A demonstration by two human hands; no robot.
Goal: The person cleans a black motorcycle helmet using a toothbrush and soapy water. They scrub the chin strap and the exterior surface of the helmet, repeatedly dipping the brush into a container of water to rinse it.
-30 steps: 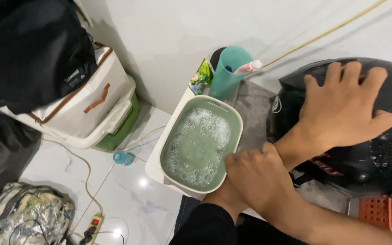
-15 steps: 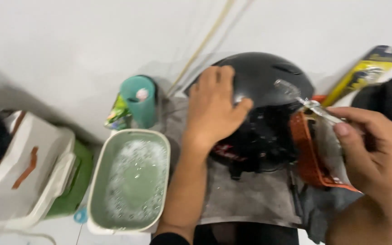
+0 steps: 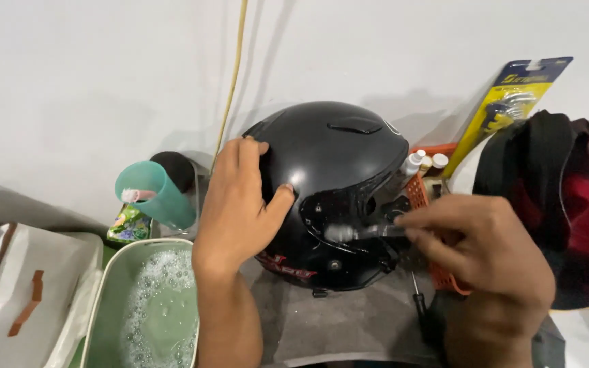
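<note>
A glossy black motorcycle helmet [image 3: 335,177] sits on a grey cloth [image 3: 349,320] spread over the table, close to the white wall [image 3: 103,82]. The left hand [image 3: 240,204] lies flat and spread on the helmet's left side, palm on the shell, thumb reaching toward the side plate, gripping nothing. The right hand [image 3: 478,252] is closed, its fingers pinching the handle of a small clear-handled brush [image 3: 359,233] whose pale bristle head touches the helmet's lower side, near the visor pivot. Just behind that hand stands an orange plastic basket [image 3: 420,194] holding small white-capped bottles [image 3: 424,162]. Leaning on the wall beyond is a yellow and blue blister pack [image 3: 512,95], and to the right lies a dark red and black bag [image 3: 567,204]. To the left of the helmet a teal plastic cup [image 3: 155,194] lies tilted with a toothbrush head in its mouth, and near the left forearm a pale green rectangular basin of soapy water [image 3: 151,313] shows froth. A white storage box with brown handles [image 3: 28,293] is at the far left, and a yellow cord [image 3: 233,75] hangs down the wall.
</note>
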